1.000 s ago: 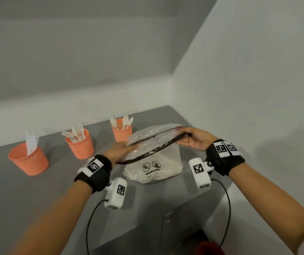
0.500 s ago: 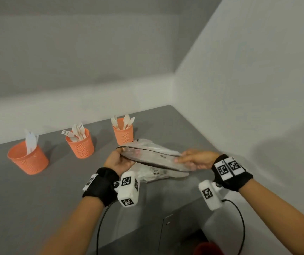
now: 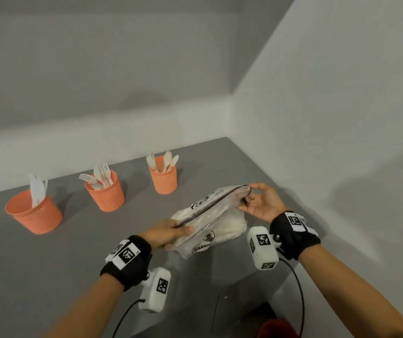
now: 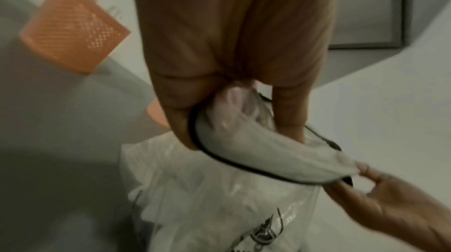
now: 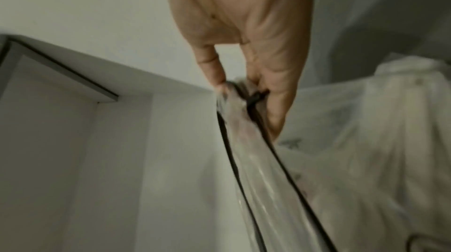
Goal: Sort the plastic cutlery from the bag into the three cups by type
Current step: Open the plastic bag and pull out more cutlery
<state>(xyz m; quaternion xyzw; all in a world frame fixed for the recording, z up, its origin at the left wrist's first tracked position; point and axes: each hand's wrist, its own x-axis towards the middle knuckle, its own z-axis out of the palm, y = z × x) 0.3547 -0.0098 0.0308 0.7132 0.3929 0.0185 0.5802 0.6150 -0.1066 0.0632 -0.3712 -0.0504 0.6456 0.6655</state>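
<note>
A clear plastic bag (image 3: 216,223) with a black-edged mouth and a printed warning lies on the grey table (image 3: 73,259), white cutlery showing through it. My left hand (image 3: 171,234) pinches the near-left end of the mouth (image 4: 195,132). My right hand (image 3: 258,201) pinches the far-right end (image 5: 246,92). The mouth is stretched narrow between them. Three orange mesh cups stand behind: the left cup (image 3: 34,214) has knives, the middle cup (image 3: 105,191) forks, the right cup (image 3: 163,175) spoons.
A pale wall (image 3: 329,142) runs close along the table's right side and another along the back. The table's front edge (image 3: 220,286) drops to a cabinet below. Cables hang from both wrist cameras.
Both hands have turned the bag: the right end of the mouth rose and moved away, the left end came nearer and lower. Both hands keep their hold on the rim.
</note>
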